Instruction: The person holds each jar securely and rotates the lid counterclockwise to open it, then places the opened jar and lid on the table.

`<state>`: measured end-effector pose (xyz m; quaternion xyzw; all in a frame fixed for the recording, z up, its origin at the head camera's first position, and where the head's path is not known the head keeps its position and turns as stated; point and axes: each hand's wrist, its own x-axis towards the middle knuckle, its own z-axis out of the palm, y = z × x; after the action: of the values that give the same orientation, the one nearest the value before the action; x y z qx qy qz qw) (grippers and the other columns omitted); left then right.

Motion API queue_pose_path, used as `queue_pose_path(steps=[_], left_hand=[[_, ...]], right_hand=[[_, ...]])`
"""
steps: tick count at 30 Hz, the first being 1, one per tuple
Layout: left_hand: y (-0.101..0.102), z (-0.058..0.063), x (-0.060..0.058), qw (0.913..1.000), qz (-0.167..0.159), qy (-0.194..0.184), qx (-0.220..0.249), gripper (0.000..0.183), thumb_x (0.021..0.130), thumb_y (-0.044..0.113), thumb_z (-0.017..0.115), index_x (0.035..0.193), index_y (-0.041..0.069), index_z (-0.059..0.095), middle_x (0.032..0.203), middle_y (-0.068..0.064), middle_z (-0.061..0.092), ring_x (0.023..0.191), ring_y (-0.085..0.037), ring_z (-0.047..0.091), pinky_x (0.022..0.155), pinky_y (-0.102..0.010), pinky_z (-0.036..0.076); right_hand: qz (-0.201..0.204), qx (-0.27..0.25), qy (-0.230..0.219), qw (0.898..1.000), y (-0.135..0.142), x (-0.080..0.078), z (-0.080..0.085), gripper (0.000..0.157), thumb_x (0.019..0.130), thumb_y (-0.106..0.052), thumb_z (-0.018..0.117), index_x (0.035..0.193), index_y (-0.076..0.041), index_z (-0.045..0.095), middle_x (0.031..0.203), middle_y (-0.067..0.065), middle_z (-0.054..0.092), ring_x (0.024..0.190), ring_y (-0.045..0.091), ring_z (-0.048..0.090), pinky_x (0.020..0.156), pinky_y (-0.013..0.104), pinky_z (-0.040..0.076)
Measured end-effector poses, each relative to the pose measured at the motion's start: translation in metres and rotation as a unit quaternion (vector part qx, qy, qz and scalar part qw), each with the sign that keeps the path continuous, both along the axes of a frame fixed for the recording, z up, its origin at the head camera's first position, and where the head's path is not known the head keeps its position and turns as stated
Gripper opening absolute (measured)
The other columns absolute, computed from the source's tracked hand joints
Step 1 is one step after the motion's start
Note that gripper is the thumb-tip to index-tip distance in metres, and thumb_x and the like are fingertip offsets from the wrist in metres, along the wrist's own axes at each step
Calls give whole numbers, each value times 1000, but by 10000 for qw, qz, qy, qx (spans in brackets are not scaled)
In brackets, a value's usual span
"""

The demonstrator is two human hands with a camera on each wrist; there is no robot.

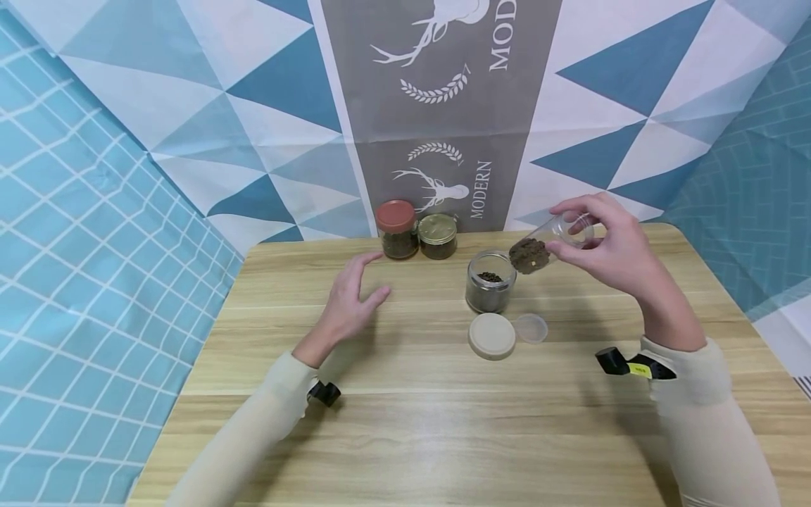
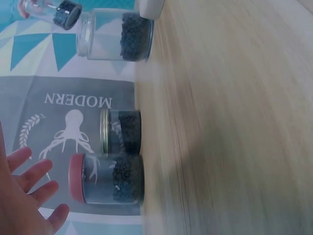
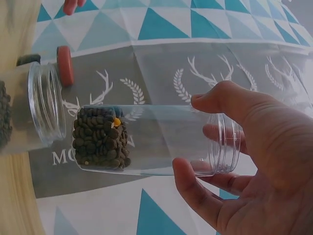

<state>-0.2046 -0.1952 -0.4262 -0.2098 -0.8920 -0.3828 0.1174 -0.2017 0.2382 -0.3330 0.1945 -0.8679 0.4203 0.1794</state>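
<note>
My right hand (image 1: pixel 608 243) grips a clear jar (image 3: pixel 156 142) around its open neck end. Small dark brown pellets (image 3: pixel 100 139) lie packed at the jar's base, with a yellow one among them. The jar is tilted, its base beside an open glass jar (image 1: pixel 491 296) that stands upright on the table. That standing jar has dark pellets in its lower part. My left hand (image 1: pixel 351 296) hovers over the table with fingers spread and holds nothing. Nearest to it is a red-lidded jar (image 1: pixel 397 236), also seen in the left wrist view (image 2: pixel 107 178).
A smaller jar with a gold-coloured lid (image 1: pixel 437 236) stands right of the red-lidded one. In front of the open jar lie a cream lid (image 1: pixel 492 336) and a small translucent disc (image 1: pixel 531 329). Patterned cloth (image 1: pixel 431 113) hangs behind the wooden table (image 1: pixel 405 436).
</note>
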Motion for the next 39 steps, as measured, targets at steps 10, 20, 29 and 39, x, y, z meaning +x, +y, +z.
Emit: queue_pose_path(steps=[10, 20, 29, 39], left_hand=[[-1, 4, -1, 9998, -39, 12, -203, 75, 102, 40, 65, 165, 1, 49, 168, -25, 56, 159, -46, 49, 135, -73, 31], [2, 4, -2, 9964, -65, -99, -844, 85, 99, 50, 67, 169, 8, 46, 173, -21, 51, 164, -44, 45, 131, -77, 33], [4, 3, -1, 9968, 83, -120, -789, 85, 98, 51, 68, 168, 7, 48, 172, -19, 54, 161, -42, 49, 130, -73, 37], [5, 4, 0, 9977, 226, -99, -629, 81, 99, 48, 69, 166, 8, 50, 169, -19, 57, 158, -43, 53, 129, -74, 38]], right_hand=[[-217, 103, -65, 9997, 4, -3, -3, 47, 90, 0, 89, 135, -6, 76, 117, -2, 59, 93, -7, 59, 73, 3, 49], [-274, 350, -209, 9988, 1, -9, -10, 44, 92, -6, 88, 134, -6, 76, 125, 15, 60, 94, -2, 55, 72, 3, 48], [-203, 678, -531, 9961, -5, -12, -18, 46, 93, -10, 87, 136, -6, 76, 122, 20, 59, 105, 28, 59, 71, 4, 48], [-119, 1008, -677, 9925, -11, -15, -31, 46, 90, -9, 88, 134, -8, 77, 117, 18, 61, 106, 34, 62, 75, 24, 49]])
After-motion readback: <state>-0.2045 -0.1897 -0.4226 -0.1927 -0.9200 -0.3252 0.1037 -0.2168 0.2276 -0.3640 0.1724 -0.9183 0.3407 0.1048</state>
